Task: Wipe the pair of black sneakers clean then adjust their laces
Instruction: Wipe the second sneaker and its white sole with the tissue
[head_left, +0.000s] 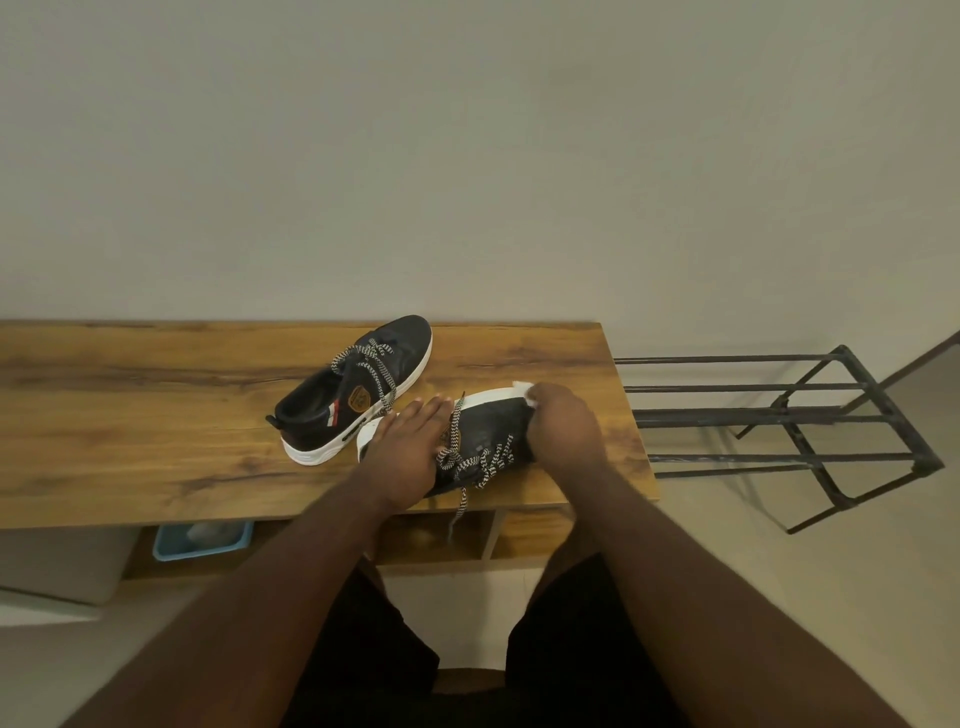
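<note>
Where the wooden bench (156, 415) meets the plain wall (467, 156), I see two sneakers. My left hand (410, 447) lies flat-fingered on the near sneaker (493, 426); my right hand (563, 426) pinches a white wipe (524, 388) at its toe. A metal rack (779, 415) stands right.

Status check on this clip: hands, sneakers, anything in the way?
Left hand flat on near sneaker, steadying. Right hand gripping white wipe at its toe. Far sneaker untouched. Nothing in the way.
</note>
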